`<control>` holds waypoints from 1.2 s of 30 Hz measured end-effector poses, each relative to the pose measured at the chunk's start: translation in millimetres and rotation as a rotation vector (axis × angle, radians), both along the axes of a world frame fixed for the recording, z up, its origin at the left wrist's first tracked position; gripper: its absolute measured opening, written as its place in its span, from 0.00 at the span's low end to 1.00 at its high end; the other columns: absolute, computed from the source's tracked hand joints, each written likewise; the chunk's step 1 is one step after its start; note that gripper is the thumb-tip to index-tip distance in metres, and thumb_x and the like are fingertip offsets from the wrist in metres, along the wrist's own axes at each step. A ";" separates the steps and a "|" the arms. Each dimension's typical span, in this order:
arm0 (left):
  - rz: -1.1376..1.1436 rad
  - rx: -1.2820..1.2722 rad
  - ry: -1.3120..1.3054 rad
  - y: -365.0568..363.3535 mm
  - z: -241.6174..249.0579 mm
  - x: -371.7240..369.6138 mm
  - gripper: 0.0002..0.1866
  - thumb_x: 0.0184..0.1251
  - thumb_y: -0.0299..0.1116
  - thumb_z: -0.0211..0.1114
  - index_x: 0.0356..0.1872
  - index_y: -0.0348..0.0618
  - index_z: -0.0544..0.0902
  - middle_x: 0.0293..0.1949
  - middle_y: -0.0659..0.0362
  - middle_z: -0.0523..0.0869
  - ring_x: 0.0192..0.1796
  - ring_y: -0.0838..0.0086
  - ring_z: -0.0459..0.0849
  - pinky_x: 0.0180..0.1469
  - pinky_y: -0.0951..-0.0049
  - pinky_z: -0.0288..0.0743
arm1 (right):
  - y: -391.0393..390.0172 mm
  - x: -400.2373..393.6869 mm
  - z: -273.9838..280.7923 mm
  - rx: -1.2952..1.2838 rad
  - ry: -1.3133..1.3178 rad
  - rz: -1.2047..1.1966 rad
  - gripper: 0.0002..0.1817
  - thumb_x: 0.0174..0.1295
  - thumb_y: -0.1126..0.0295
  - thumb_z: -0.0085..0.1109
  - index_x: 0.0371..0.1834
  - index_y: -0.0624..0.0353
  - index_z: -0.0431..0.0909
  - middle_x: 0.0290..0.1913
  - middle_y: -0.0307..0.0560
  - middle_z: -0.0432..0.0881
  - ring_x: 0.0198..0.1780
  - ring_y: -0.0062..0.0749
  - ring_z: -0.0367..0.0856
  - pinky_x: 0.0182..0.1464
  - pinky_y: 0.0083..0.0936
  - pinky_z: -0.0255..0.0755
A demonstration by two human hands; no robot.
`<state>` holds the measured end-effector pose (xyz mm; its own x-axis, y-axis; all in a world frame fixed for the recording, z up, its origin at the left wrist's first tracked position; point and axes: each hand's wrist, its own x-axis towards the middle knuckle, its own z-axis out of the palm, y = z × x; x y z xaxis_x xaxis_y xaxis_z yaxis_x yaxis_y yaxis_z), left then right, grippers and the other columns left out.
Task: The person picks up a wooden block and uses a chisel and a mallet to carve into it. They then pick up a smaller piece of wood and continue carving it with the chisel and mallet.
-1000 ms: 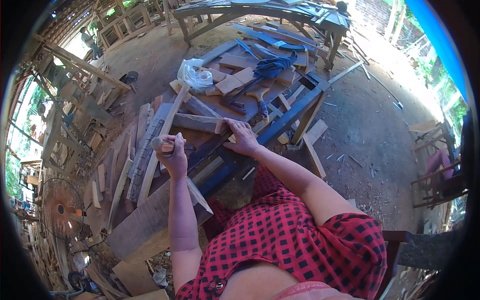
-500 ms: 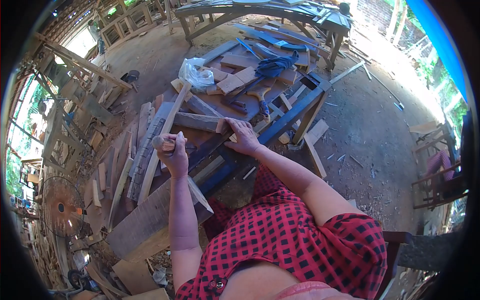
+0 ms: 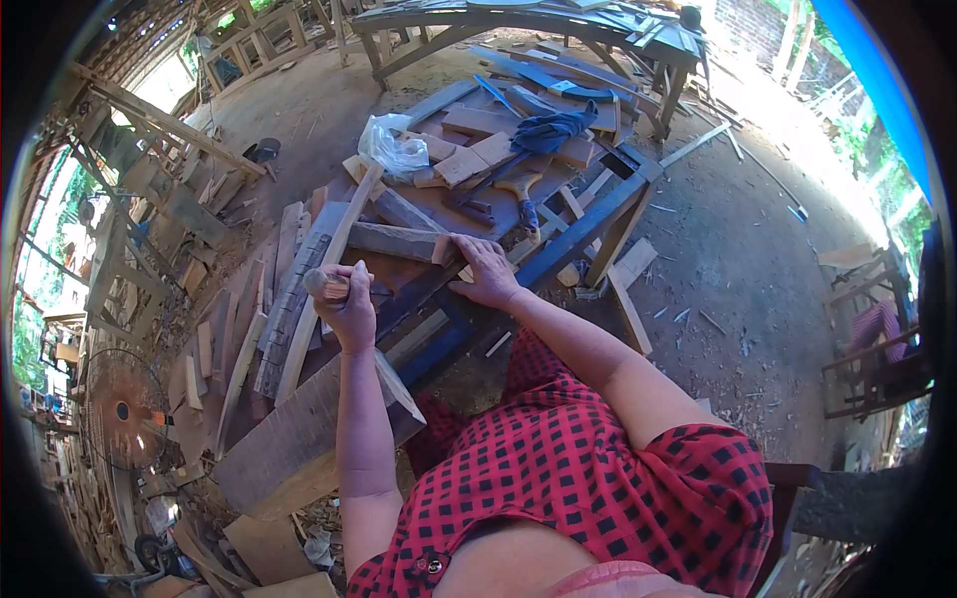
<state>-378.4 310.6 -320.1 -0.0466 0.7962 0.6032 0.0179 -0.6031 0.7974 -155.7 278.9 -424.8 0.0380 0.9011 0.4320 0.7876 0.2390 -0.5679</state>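
My left hand point(image 3: 347, 311) is closed around a tool with a thick, round-ended wooden handle point(image 3: 324, 286). Its butt faces up toward me, and a dark part shows beyond my fingers; the working end is hidden. To the right, my right hand point(image 3: 486, 276) grips the end of a short wooden block point(image 3: 399, 241), thumb apart from the fingers. This block lies across the low, cluttered work table, beside a dark frame rail point(image 3: 588, 221). A long pale strip of wood point(image 3: 334, 249) slants past my left hand.
A large squared timber point(image 3: 309, 439) lies below my left forearm. Beyond my hands are a clear plastic bag point(image 3: 392, 147), a blue cloth point(image 3: 554, 130), a handsaw point(image 3: 520, 186) and stacked boards. A fan point(image 3: 123, 411) stands at left; a long bench point(image 3: 518, 18) stands behind.
Both hands keep their places and holds, with hardly any movement. The view has shifted very slightly.
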 end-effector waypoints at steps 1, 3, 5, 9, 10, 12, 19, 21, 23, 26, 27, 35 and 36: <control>-0.003 0.009 0.004 0.6 -0.4 -0.4 0.08 0.64 0.26 0.65 0.28 0.42 0.75 0.25 0.62 0.81 0.29 0.80 0.82 0.37 0.78 0.76 | 0.3 0.0 -0.4 0.004 0.002 -0.001 0.48 0.44 0.58 0.70 0.70 0.57 0.57 0.67 0.53 0.66 0.69 0.47 0.61 0.70 0.41 0.52; 0.001 0.003 0.008 0.5 -0.4 -0.7 0.07 0.64 0.26 0.65 0.27 0.42 0.75 0.25 0.62 0.81 0.29 0.80 0.82 0.37 0.78 0.76 | 0.4 0.3 -1.2 -0.001 -0.003 -0.001 0.47 0.45 0.57 0.70 0.70 0.56 0.57 0.67 0.53 0.66 0.70 0.47 0.61 0.70 0.41 0.52; 0.005 -0.002 0.013 0.3 0.3 -0.9 0.07 0.64 0.26 0.64 0.27 0.42 0.75 0.25 0.62 0.81 0.29 0.80 0.82 0.37 0.78 0.76 | 0.3 0.5 -0.2 -0.005 -0.007 -0.002 0.47 0.46 0.57 0.70 0.71 0.55 0.57 0.67 0.53 0.66 0.70 0.47 0.61 0.71 0.40 0.51; 0.020 -0.003 0.019 0.1 0.7 -0.4 0.08 0.64 0.25 0.64 0.27 0.42 0.75 0.25 0.62 0.81 0.29 0.79 0.82 0.37 0.77 0.76 | -0.7 0.8 2.5 -0.014 -0.006 0.001 0.47 0.45 0.58 0.69 0.70 0.56 0.58 0.67 0.53 0.65 0.69 0.47 0.61 0.70 0.40 0.52; 0.022 -0.001 0.011 0.2 0.5 -0.5 0.08 0.63 0.25 0.64 0.26 0.42 0.75 0.25 0.62 0.81 0.29 0.79 0.82 0.37 0.77 0.75 | -0.7 0.6 2.5 -0.016 -0.011 0.000 0.46 0.46 0.57 0.69 0.70 0.54 0.58 0.67 0.52 0.66 0.69 0.47 0.61 0.71 0.40 0.51; 0.016 -0.013 0.000 0.3 0.2 -0.5 0.08 0.63 0.25 0.64 0.26 0.42 0.75 0.25 0.62 0.81 0.29 0.79 0.82 0.37 0.78 0.75 | -0.3 0.6 1.8 -0.013 -0.010 0.000 0.46 0.46 0.57 0.69 0.70 0.54 0.58 0.67 0.52 0.66 0.70 0.47 0.61 0.71 0.40 0.52; 0.014 -0.019 0.010 2.3 -1.8 -1.9 0.08 0.63 0.26 0.64 0.27 0.42 0.75 0.25 0.62 0.81 0.29 0.79 0.82 0.38 0.77 0.75 | -0.2 0.6 1.8 0.003 -0.006 0.001 0.47 0.45 0.58 0.69 0.70 0.55 0.58 0.66 0.53 0.66 0.69 0.48 0.62 0.70 0.40 0.52; 0.005 -0.007 0.005 0.9 0.4 -0.5 0.08 0.64 0.26 0.65 0.27 0.42 0.75 0.25 0.62 0.81 0.29 0.79 0.83 0.38 0.77 0.76 | -0.7 0.5 2.7 0.001 -0.005 0.002 0.47 0.45 0.59 0.70 0.70 0.55 0.58 0.66 0.53 0.67 0.68 0.48 0.62 0.70 0.40 0.52; -0.004 0.006 0.001 0.7 0.4 -0.7 0.08 0.64 0.26 0.65 0.27 0.42 0.75 0.25 0.62 0.81 0.29 0.79 0.83 0.38 0.77 0.76 | -0.5 0.3 2.4 0.001 -0.002 0.003 0.47 0.45 0.59 0.70 0.70 0.56 0.58 0.66 0.53 0.67 0.68 0.48 0.62 0.70 0.40 0.52; 0.002 -0.003 0.006 0.1 1.0 -0.1 0.08 0.64 0.26 0.65 0.28 0.42 0.74 0.26 0.62 0.81 0.29 0.79 0.83 0.37 0.78 0.76 | -0.2 0.2 2.8 -0.011 0.011 0.005 0.47 0.43 0.60 0.69 0.70 0.56 0.58 0.66 0.53 0.66 0.69 0.47 0.61 0.70 0.40 0.52; 0.003 -0.020 -0.007 -1.1 2.1 1.4 0.08 0.63 0.25 0.64 0.28 0.42 0.73 0.25 0.62 0.80 0.29 0.79 0.81 0.37 0.78 0.74 | -0.3 0.1 3.0 -0.008 0.007 0.001 0.47 0.44 0.60 0.69 0.70 0.56 0.58 0.66 0.53 0.66 0.69 0.48 0.61 0.70 0.41 0.52; 0.005 -0.019 -0.021 -2.9 5.4 2.6 0.08 0.63 0.25 0.63 0.29 0.43 0.72 0.24 0.61 0.79 0.28 0.79 0.80 0.38 0.78 0.74 | 0.0 0.3 1.5 0.002 0.012 0.001 0.46 0.43 0.61 0.68 0.70 0.56 0.58 0.66 0.53 0.67 0.69 0.48 0.61 0.70 0.40 0.52; 0.005 -0.035 -0.032 -1.6 3.6 2.2 0.08 0.63 0.24 0.63 0.29 0.43 0.72 0.24 0.61 0.80 0.28 0.79 0.80 0.38 0.78 0.74 | 0.1 0.4 1.5 0.003 0.009 0.001 0.46 0.43 0.61 0.68 0.70 0.56 0.58 0.66 0.53 0.67 0.69 0.48 0.61 0.70 0.40 0.52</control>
